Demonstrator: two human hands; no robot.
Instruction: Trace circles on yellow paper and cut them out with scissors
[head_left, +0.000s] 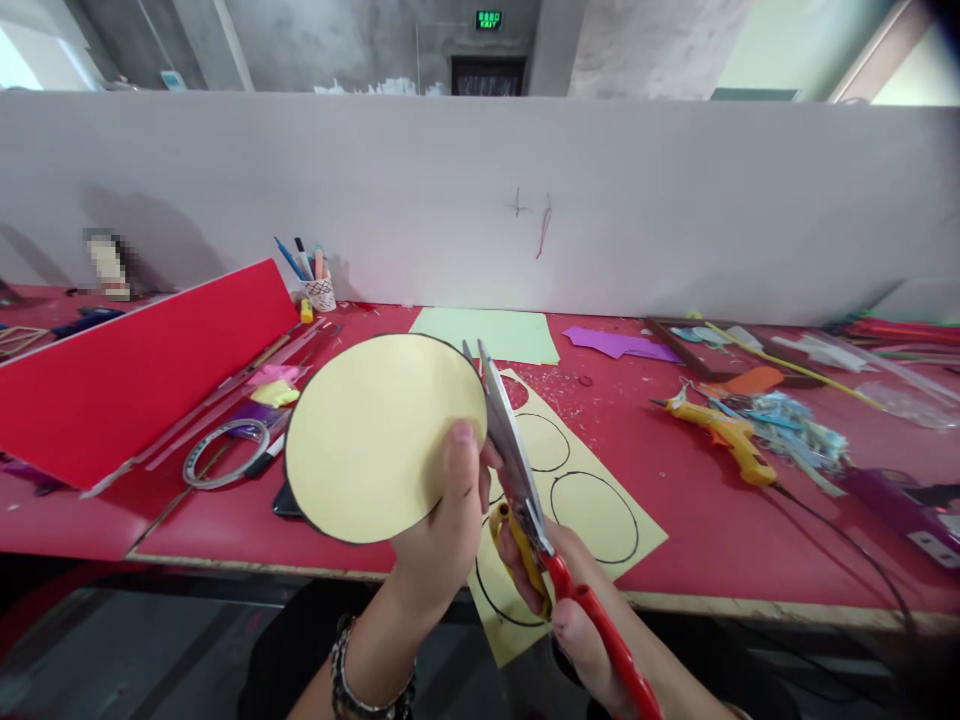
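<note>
My left hand (450,500) pinches a round yellow paper disc (375,440) by its right edge, thumb on the front face. A dark drawn line runs along the disc's rim. In my right hand (581,640) is a pair of scissors (517,450) with red and yellow handles, the blades pointing up and slightly parted beside the disc's right edge. Below both hands, a yellow paper sheet (600,515) with several drawn black circles lies on the red table and hangs over its front edge. Part of that sheet is hidden behind my hands and the scissors.
A yellow glue gun (720,435) with a cord lies at the right, near tangled blue strips (795,430). Pale green paper (487,335) and purple paper (619,343) lie behind. At the left are a red board (150,370), a tape roll (225,455) and a pen cup (320,292).
</note>
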